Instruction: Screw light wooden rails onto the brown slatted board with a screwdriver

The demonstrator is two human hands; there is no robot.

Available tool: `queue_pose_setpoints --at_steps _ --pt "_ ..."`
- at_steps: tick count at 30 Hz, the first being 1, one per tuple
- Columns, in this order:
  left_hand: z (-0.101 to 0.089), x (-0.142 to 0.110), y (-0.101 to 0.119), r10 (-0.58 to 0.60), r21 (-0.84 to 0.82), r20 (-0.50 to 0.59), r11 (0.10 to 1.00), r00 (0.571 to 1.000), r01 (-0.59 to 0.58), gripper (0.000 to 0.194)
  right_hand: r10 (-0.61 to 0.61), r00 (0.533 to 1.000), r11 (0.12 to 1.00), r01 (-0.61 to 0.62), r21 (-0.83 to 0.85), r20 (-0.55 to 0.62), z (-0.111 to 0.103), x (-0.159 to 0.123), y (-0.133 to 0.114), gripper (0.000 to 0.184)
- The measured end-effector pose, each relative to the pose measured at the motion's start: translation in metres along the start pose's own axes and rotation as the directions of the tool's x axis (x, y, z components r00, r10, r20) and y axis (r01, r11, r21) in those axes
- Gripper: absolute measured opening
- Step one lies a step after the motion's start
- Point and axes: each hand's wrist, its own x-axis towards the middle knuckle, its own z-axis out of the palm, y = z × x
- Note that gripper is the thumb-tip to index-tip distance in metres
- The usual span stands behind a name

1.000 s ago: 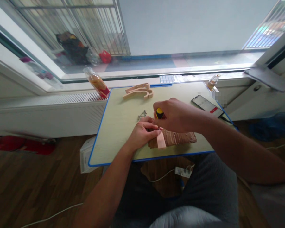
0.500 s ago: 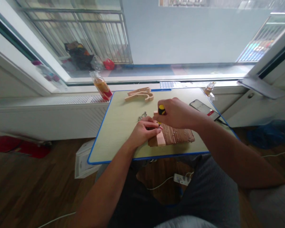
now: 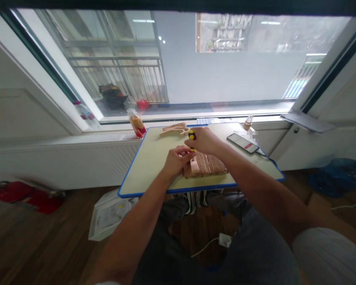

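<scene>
My right hand (image 3: 207, 139) is wrapped round the handle of a yellow-and-black screwdriver (image 3: 192, 135), held upright with its tip down. Close to the tip, the fingers of my left hand (image 3: 177, 159) are pinched together. Whatever they hold is hidden. Under both hands lies a brown ridged wooden block (image 3: 212, 164). Across its left end runs a pale wooden strip (image 3: 194, 164) with a small dark spot on it. Curved pale wooden pieces (image 3: 175, 128) rest behind my hands, near the table's far edge.
The pale table (image 3: 142, 170) has a blue rim. A phone (image 3: 242, 143) with a cable lies on its right. A drink bottle (image 3: 136, 123) stands by the window at left, a small bottle (image 3: 248, 123) at right. A white bin (image 3: 108, 215) is below the table's left side.
The camera has tilted up, showing more window and my shoes. My right hand and the screwdriver stay over the strip. The loose screws seen beside my left hand are now hidden.
</scene>
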Motion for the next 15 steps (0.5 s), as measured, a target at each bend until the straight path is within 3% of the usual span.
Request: queue_pose_setpoints --at_steps 4,11,15 --pt "0.008 -0.002 0.01 -0.036 -0.06 -0.01 0.998 0.999 0.035 0.042 0.016 1.0 0.999 -0.015 0.042 -0.013 -0.005 -0.008 0.0 0.032" --pt "0.004 0.006 -0.004 -0.062 -0.073 -0.001 0.995 0.998 0.062 0.038 -0.064 0.998 0.951 0.068 0.301 -0.022 -0.017 -0.008 0.012 0.04" --pt "0.0 0.006 -0.01 -0.045 -0.044 0.031 0.998 0.999 0.047 0.035 -0.105 0.994 0.883 0.098 0.459 -0.009 -0.01 -0.011 0.018 0.044"
